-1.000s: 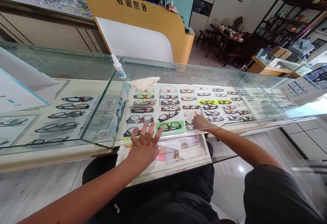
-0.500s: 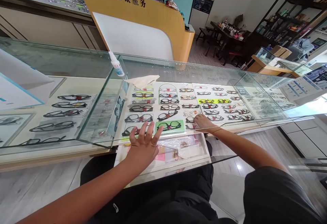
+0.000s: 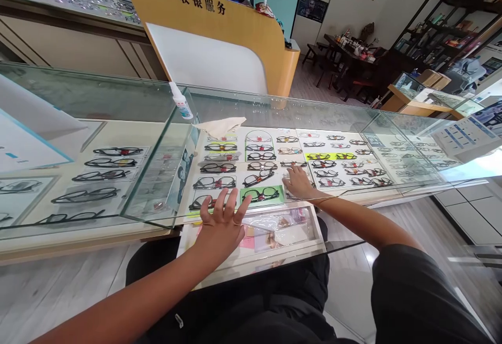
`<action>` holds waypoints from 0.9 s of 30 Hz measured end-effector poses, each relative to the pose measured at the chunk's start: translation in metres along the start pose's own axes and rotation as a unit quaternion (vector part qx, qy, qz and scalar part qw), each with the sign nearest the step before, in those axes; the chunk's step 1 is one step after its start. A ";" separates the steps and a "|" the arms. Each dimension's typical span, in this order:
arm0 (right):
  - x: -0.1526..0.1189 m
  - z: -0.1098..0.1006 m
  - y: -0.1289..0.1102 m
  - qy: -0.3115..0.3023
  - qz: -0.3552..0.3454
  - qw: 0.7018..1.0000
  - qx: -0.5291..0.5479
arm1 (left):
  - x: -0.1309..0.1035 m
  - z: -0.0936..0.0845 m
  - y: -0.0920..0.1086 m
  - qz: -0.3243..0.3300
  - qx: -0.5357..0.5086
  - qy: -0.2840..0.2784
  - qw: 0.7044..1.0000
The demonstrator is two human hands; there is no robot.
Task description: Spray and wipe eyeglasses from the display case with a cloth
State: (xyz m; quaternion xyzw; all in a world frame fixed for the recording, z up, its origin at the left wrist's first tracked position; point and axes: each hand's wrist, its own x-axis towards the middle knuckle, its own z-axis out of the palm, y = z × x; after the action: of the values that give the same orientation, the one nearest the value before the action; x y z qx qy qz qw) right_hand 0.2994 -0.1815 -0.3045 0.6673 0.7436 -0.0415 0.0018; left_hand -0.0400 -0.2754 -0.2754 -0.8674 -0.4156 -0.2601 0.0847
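My left hand [image 3: 220, 224] has its fingers spread at the front edge of the glass display case [image 3: 149, 163], above the drawer. Just beyond its fingertips are a pair of eyeglasses [image 3: 202, 203] and dark-framed eyeglasses on a green card [image 3: 262, 194]. My right hand [image 3: 298, 183] reaches into the case over the rows of frames, palm down with its fingers extended. Its fingertips are at dark eyeglasses [image 3: 293, 164] in a middle row; whether they touch is unclear. The hand partly hides the frames beneath it.
A pulled-out drawer [image 3: 316, 225] with packets and cards sits over my lap. On the glass top are a white spray bottle [image 3: 182, 104], a beige cloth [image 3: 221, 126] and a folded white stand [image 3: 35, 129]. A wooden counter [image 3: 251, 20] stands behind.
My right hand has moved left and slightly away from me, from the eyeglasses near the front to a middle row. My left hand stays at the case's front edge.
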 end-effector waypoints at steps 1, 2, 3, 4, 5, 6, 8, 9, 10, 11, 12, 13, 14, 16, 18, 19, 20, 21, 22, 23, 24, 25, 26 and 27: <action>0.004 0.003 -0.009 0.006 -0.004 1.000 0.007 | 0.000 0.000 0.000 -0.002 -0.002 0.001 1.000; 0.008 0.005 -0.018 0.013 -0.011 1.000 0.013 | 0.000 0.000 0.000 -0.002 -0.001 -0.001 1.000; 0.012 0.008 -0.026 0.019 -0.017 0.999 0.018 | 0.000 -0.001 0.000 -0.001 0.003 -0.005 1.000; 0.017 0.011 -0.035 0.027 -0.022 0.999 0.023 | 0.000 -0.002 0.000 0.001 0.007 -0.010 1.000; 0.022 0.013 -0.043 0.034 -0.025 0.999 0.028 | 0.001 -0.004 0.000 0.005 0.012 -0.014 1.000; 0.028 0.015 -0.051 0.042 -0.023 0.998 0.032 | 0.002 -0.005 0.000 0.008 0.016 -0.016 1.000; 0.042 0.019 -0.063 0.060 -0.012 0.997 0.039 | 0.003 -0.008 -0.001 0.014 0.020 -0.016 1.000; 0.049 0.020 -0.067 0.068 -0.003 0.997 0.042 | 0.003 -0.008 -0.001 0.017 0.021 -0.014 1.000; 0.056 0.021 -0.069 0.075 0.007 0.996 0.045 | 0.003 -0.008 -0.001 0.020 0.022 -0.012 0.999; 0.063 0.020 -0.069 0.080 0.018 0.996 0.046 | 0.003 -0.008 -0.002 0.022 0.024 -0.008 0.999; 0.070 0.020 -0.067 0.084 0.031 0.995 0.046 | 0.003 -0.008 -0.002 0.025 0.028 -0.005 0.999; 0.076 0.018 -0.062 0.086 0.044 0.994 0.045 | 0.003 -0.008 -0.002 0.027 0.032 -0.002 0.999; 0.081 0.016 -0.055 0.086 0.059 0.994 0.042 | 0.002 -0.008 -0.002 0.029 0.036 0.001 0.999; 0.088 0.012 -0.036 0.075 0.095 0.992 0.030 | 0.002 -0.007 -0.002 0.029 0.040 0.002 0.999; 0.091 0.009 -0.012 0.057 0.133 0.989 0.013 | 0.003 -0.008 -0.002 0.026 0.040 0.003 0.999; 0.091 0.008 -0.001 0.046 0.151 0.987 0.003 | 0.003 -0.008 -0.002 0.024 0.038 0.005 0.999; 0.091 0.008 0.010 0.034 0.167 0.985 -0.006 | 0.003 -0.008 -0.001 0.023 0.036 0.007 0.999; 0.090 0.009 0.019 0.021 0.181 0.983 -0.014 | 0.004 -0.008 -0.001 0.023 0.035 0.011 0.999; 0.090 0.010 0.026 0.007 0.192 0.981 -0.020 | 0.004 -0.009 -0.001 0.023 0.035 0.013 0.999; 0.090 0.012 0.033 -0.007 0.200 0.979 -0.024 | 0.005 -0.009 -0.001 0.024 0.035 0.016 0.999; 0.090 0.014 0.037 -0.020 0.205 0.978 -0.027 | 0.005 -0.009 -0.001 0.025 0.036 0.019 0.999; 0.091 0.016 0.041 -0.033 0.208 0.977 -0.029 | 0.005 -0.009 -0.001 0.026 0.037 0.022 0.999; 0.092 0.018 0.043 -0.044 0.209 0.976 -0.031 | 0.006 -0.009 -0.001 0.027 0.037 0.024 0.999; 0.093 0.020 0.045 -0.054 0.208 0.976 -0.032 | 0.006 -0.009 -0.001 0.026 0.037 0.026 0.999</action>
State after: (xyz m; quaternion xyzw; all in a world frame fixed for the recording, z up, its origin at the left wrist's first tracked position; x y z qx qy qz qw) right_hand 0.3327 -0.0857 -0.3322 0.8040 0.5880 -0.0521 0.0715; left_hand -0.0413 -0.2743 -0.2648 -0.8675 -0.3994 -0.2645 0.1337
